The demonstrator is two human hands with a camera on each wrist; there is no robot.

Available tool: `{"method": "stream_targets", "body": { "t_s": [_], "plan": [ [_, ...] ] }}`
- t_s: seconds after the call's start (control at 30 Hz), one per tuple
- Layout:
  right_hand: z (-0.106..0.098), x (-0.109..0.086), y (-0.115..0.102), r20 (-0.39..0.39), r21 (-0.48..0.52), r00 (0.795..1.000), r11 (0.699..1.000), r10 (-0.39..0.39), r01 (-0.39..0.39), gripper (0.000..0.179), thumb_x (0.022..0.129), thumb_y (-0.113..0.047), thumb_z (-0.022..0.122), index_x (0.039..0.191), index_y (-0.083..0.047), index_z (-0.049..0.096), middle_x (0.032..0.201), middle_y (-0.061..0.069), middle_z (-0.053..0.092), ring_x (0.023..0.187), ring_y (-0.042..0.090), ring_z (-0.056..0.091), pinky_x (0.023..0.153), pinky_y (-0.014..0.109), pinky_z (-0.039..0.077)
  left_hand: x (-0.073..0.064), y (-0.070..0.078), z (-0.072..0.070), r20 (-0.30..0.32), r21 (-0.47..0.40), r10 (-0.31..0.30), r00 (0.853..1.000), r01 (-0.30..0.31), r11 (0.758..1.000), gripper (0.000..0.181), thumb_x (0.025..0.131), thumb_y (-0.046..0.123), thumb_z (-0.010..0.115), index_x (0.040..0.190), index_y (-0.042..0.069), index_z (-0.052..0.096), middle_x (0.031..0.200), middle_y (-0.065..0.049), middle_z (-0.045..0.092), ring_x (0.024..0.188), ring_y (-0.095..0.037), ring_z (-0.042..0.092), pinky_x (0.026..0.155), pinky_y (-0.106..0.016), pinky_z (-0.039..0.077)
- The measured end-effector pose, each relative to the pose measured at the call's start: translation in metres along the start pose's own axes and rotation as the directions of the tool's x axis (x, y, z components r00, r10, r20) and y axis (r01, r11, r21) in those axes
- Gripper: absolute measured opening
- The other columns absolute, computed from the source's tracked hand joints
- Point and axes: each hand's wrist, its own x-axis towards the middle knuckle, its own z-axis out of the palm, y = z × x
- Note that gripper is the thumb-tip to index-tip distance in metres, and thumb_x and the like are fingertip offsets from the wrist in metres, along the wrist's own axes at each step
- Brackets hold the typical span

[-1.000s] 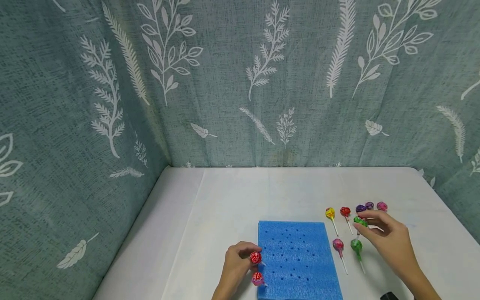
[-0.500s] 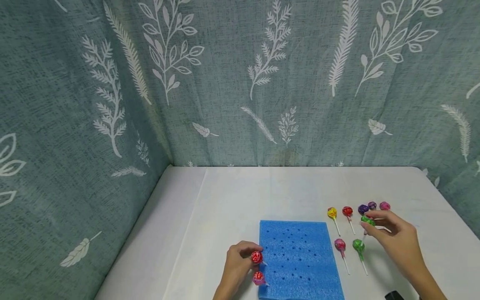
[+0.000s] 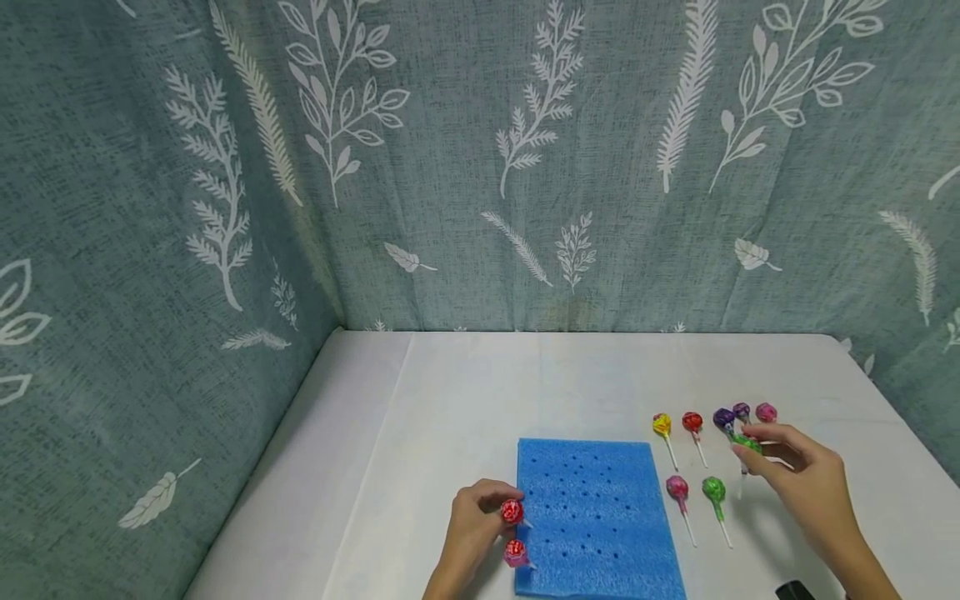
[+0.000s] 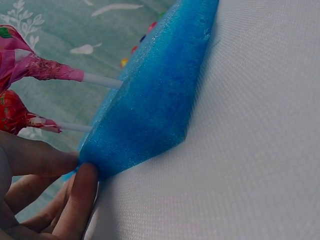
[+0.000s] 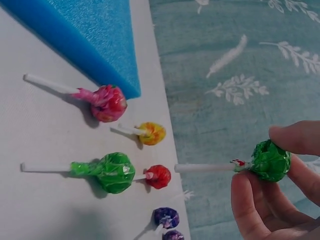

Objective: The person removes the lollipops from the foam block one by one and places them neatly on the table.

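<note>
My right hand (image 3: pixel 802 475) pinches a green-wrapped lollipop (image 5: pixel 270 161) by its candy head, with the white stick pointing away from the fingers. It is raised over the table's right side, beside the loose lollipops. At the left edge of a blue foam block (image 3: pixel 592 521) dotted with small holes, my left hand (image 3: pixel 474 525) grips the foam between thumb and fingers. Two lollipops, a red one (image 4: pixel 12 112) and a pink-and-red one (image 4: pixel 15 57), stand with their sticks in the foam along that edge, right by this hand.
Right of the block lie a yellow lollipop (image 3: pixel 662 425), a red one (image 3: pixel 692 422), a pink one (image 3: pixel 677 487) and another green one (image 3: pixel 714 489). Purple lollipops (image 3: pixel 723 418) and a pink one (image 3: pixel 766 412) lie behind the right hand. A patterned curtain (image 3: pixel 450 167) borders the white table (image 3: pixel 420 400).
My right hand has shifted right with the green lollipop, away from the other green lollipop on the table. The left hand keeps its place at the foam block.
</note>
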Motion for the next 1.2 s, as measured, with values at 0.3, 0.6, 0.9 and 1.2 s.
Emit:
{"method": "stream_targets", "body": {
  "t_s": [0.3, 0.6, 0.9, 1.2],
  "plan": [
    [0.003, 0.000, 0.014, 0.026, -0.057, 0.998, 0.997, 0.051, -0.049, 0.036, 0.077, -0.027, 0.065, 0.103, -0.003, 0.059, 0.093, -0.009, 0.055, 0.071, 0.000, 0.055, 0.056, 0.016, 0.049, 0.007, -0.015, 0.000, 0.000, -0.011, -0.004, 1.000, 0.004, 1.000, 0.023, 0.064, -0.008, 0.061, 0.083, 0.002, 0.069, 0.087, -0.009, 0.060, 0.074, -0.017, 0.057, 0.052, -0.030, 0.052],
    [0.004, 0.000, 0.026, 0.043, -0.106, 0.993, 0.989, 0.108, -0.102, 0.043, 0.077, -0.034, 0.064, 0.105, -0.003, 0.059, 0.093, -0.005, 0.053, 0.070, -0.002, 0.052, 0.054, 0.018, 0.049, 0.015, -0.033, 0.001, -0.008, -0.010, -0.015, 1.000, 0.015, 1.000, 0.025, 0.065, -0.007, 0.063, 0.082, 0.008, 0.070, 0.087, -0.005, 0.061, 0.073, -0.017, 0.058, 0.051, -0.028, 0.052],
    [0.003, 0.000, 0.038, 0.093, -0.120, 0.982, 0.981, 0.166, -0.154, 0.047, 0.077, -0.038, 0.063, 0.107, -0.002, 0.058, 0.089, -0.009, 0.055, 0.067, 0.002, 0.054, 0.053, 0.025, 0.050, 0.003, -0.005, -0.001, -0.004, -0.007, -0.013, 1.000, 0.013, 1.000, 0.023, 0.064, -0.009, 0.060, 0.084, -0.001, 0.068, 0.088, -0.012, 0.060, 0.074, -0.018, 0.057, 0.053, -0.031, 0.052],
    [0.003, 0.000, 0.047, 0.133, -0.162, 0.967, 0.968, 0.216, -0.194, 0.047, 0.077, -0.040, 0.062, 0.108, -0.004, 0.058, 0.093, 0.000, 0.058, 0.067, 0.003, 0.054, 0.052, 0.028, 0.050, -0.001, 0.001, -0.001, -0.005, 0.001, -0.017, 1.000, 0.017, 1.000, 0.025, 0.063, -0.010, 0.058, 0.084, -0.001, 0.068, 0.088, -0.012, 0.060, 0.076, -0.018, 0.056, 0.053, -0.030, 0.052]
  ]
}}
